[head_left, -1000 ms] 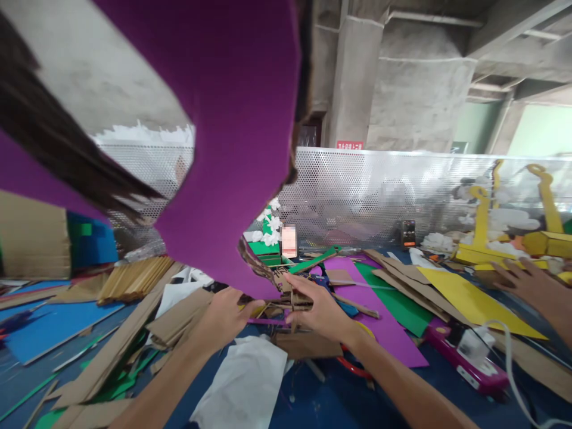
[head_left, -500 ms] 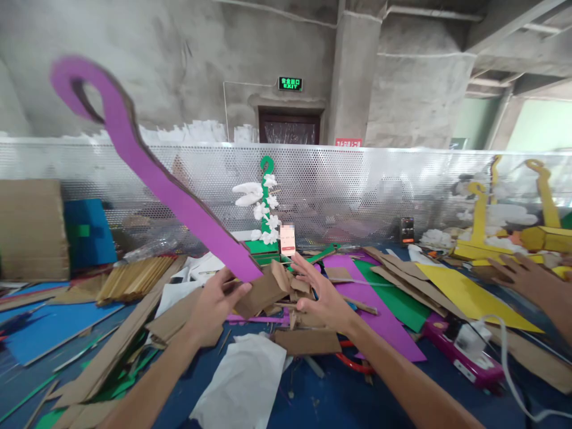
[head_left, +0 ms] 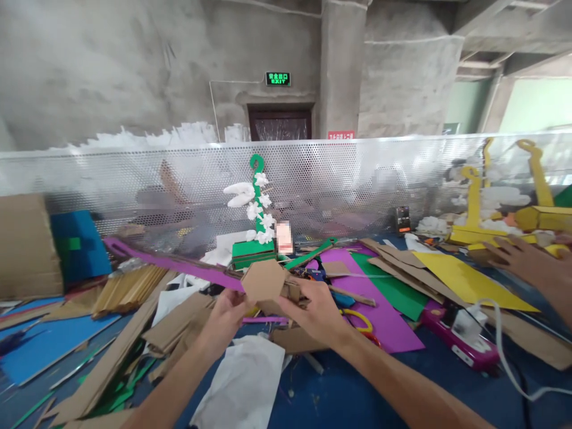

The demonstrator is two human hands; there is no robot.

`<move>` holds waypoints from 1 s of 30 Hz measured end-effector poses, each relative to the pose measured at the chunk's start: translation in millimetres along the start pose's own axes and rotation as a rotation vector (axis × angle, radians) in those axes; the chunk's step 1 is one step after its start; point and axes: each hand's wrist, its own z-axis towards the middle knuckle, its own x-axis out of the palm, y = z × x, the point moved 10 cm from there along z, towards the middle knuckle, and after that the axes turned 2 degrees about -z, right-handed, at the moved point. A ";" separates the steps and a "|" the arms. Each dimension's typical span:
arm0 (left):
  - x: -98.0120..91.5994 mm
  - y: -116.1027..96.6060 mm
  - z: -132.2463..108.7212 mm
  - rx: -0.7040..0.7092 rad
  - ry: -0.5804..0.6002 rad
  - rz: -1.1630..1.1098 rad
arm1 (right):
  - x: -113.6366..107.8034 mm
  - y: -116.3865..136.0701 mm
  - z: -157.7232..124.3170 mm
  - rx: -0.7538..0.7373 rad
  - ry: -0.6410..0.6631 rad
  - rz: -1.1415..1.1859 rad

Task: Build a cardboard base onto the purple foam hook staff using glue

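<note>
Both my hands hold a cardboard piece in front of me: a brown hexagonal base (head_left: 263, 281) with a long purple hooked arm (head_left: 174, 263) that stretches low to the left. My left hand (head_left: 227, 313) grips the base from the left, fingers closed under it. My right hand (head_left: 315, 310) grips it from the right, thumb on top. Behind them a green stand with white paper flowers (head_left: 257, 223) rises upright.
Purple (head_left: 384, 316), green and yellow sheets (head_left: 460, 280) and cardboard scraps cover the blue table. A purple glue gun (head_left: 460, 336) with a white cord lies right. Another person's hand (head_left: 522, 262) rests at the far right by yellow stands (head_left: 476, 208). A perforated metal screen (head_left: 357, 185) runs across the back.
The purple arm swung from close to the camera down to the left until it lies nearly flat. My right hand closed onto the brown base.
</note>
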 end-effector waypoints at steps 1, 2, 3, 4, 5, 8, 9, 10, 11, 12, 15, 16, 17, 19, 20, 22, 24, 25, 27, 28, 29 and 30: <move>2.1 -5.2 1.4 0.021 0.048 0.091 | -3.8 -1.1 0.4 -0.020 -0.012 -0.025; 4.5 -11.3 1.8 0.042 0.114 0.209 | -7.8 -3.0 0.8 -0.037 -0.024 -0.042; 8.0 -16.8 0.6 0.056 0.202 0.352 | -11.6 -5.2 1.3 -0.054 -0.033 -0.055; 10.2 -23.5 -2.2 0.087 0.280 0.514 | -14.8 -7.7 1.9 -0.068 -0.038 -0.066; 12.7 -28.2 -7.0 0.107 0.365 0.672 | -17.3 -10.3 2.7 -0.080 -0.037 -0.077; 20.4 -45.8 -26.8 0.202 0.530 0.889 | -19.3 -15.9 4.7 -0.125 -0.009 -0.106; 21.7 -64.1 -32.1 0.340 0.468 0.882 | -18.4 -17.2 4.9 -0.141 0.004 -0.113; 20.7 -83.7 -37.9 0.489 0.358 0.867 | -17.2 -18.4 4.9 -0.155 0.015 -0.118; 20.4 -99.2 -45.0 0.621 0.255 0.862 | -15.7 -19.3 4.5 -0.167 0.025 -0.122; 21.2 -109.4 -51.4 0.721 0.168 0.877 | -14.0 -20.1 4.1 -0.175 0.034 -0.125; 35.7 -105.7 -54.0 0.788 0.133 1.042 | -8.6 -19.5 2.2 -0.198 0.053 -0.131; 40.2 -99.7 -51.1 0.772 0.155 1.095 | -6.7 -18.5 1.7 -0.204 0.062 -0.134; 42.9 -94.8 -48.1 0.758 0.169 1.131 | -5.1 -17.4 1.4 -0.207 0.068 -0.137; 45.1 -88.3 -43.4 0.738 0.181 1.157 | -2.1 -16.7 1.3 -0.201 0.086 -0.145; 45.3 -87.0 -42.3 0.736 0.180 1.152 | -0.9 -17.1 1.3 -0.195 0.094 -0.150; 45.5 -86.0 -41.6 0.727 0.171 1.130 | 1.0 -19.1 1.1 -0.186 0.108 -0.160; 46.1 -85.5 -42.1 0.712 0.158 1.108 | 2.2 -21.7 0.5 -0.185 0.117 -0.168; 46.3 -85.3 -42.3 0.704 0.149 1.100 | 2.3 -22.8 0.2 -0.188 0.116 -0.174; 46.7 -84.5 -42.6 0.692 0.128 1.090 | 2.1 -24.2 -0.4 -0.196 0.112 -0.189; 46.7 -84.4 -42.8 0.693 0.117 1.085 | 1.9 -24.4 -0.6 -0.200 0.110 -0.197; 46.5 -84.5 -42.9 0.697 0.104 1.078 | 1.8 -24.0 -0.7 -0.208 0.108 -0.203; 46.0 -84.8 -42.9 0.706 0.091 1.071 | 1.5 -23.0 -0.8 -0.218 0.105 -0.203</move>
